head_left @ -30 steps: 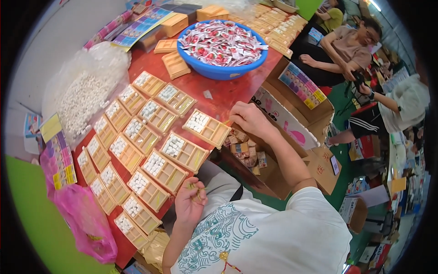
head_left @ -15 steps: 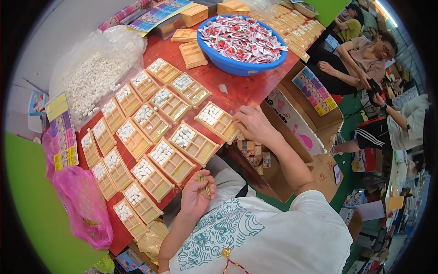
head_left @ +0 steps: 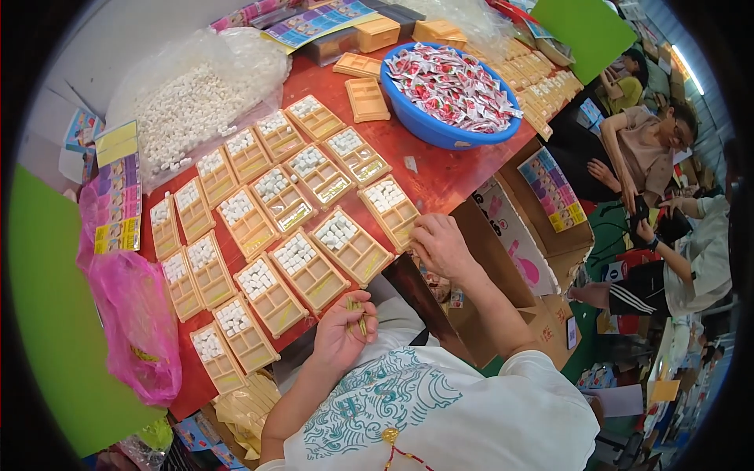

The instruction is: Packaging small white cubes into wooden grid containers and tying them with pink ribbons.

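Note:
Many shallow orange divided trays stand in rows on the red table, each with small white cubes in one large compartment; several also have thin yellow-green sticks in a long slot. My right hand [head_left: 441, 246] is at the near right corner of the rightmost tray [head_left: 390, 207], fingers curled together at its edge. What they pinch, if anything, is hidden. Close to my body, just off the table edge, my left hand [head_left: 345, 323] is closed around several thin yellow-green sticks [head_left: 358, 315]. The closest tray to it is one with cubes [head_left: 309, 269].
A blue basin [head_left: 455, 140] piled with small red-and-white packets stands at the back. Behind the trays lies a clear bag of loose white cubes [head_left: 184, 106]. A pink plastic bag [head_left: 137, 330] hangs at the left. Open cardboard boxes [head_left: 561, 239] stand at right, near other people.
The view has shifted, so the table sits further right. My right hand has moved slightly nearer to me along the rightmost tray's edge. My left hand still holds the sticks.

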### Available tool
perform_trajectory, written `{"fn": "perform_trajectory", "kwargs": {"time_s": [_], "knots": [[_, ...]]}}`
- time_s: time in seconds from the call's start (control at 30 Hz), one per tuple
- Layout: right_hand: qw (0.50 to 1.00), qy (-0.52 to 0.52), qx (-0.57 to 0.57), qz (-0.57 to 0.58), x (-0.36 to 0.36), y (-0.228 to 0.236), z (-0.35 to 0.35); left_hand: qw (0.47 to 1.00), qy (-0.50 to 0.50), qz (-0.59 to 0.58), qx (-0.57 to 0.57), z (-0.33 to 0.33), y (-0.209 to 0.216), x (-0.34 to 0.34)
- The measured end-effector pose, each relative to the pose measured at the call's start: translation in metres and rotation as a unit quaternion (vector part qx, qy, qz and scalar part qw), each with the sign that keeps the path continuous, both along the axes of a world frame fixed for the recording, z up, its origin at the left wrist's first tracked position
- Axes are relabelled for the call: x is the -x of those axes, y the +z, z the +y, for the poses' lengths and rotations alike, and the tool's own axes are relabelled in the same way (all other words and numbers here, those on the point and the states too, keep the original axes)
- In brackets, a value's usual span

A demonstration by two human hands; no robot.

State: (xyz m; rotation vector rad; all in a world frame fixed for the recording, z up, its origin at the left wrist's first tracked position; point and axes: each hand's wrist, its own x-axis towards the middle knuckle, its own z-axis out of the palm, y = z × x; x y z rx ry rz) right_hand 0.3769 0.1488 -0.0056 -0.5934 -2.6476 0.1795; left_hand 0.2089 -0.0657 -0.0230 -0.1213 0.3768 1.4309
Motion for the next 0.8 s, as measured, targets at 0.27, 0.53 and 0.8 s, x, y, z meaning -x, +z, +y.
{"fn": "perform_trajectory", "kwargs": {"time_s": [0.27,0.53,0.8], "knots": [[0.995,-0.006,0.013,0.098,0.015,0.016,-0.018,1.0,-0.014,0.009,-0.014,0.0,0.001,0.007],[0.931,0.151,0.318,0.099,0.055,0.041,-0.085,0.992,0.108,0.058,-0.041,0.01,0.017,0.02],[0.951,0.147,0.244,0.119,0.08,0.033,-0.1,0.978,0.173,0.108,-0.046,-0.003,0.006,0.036]]}}
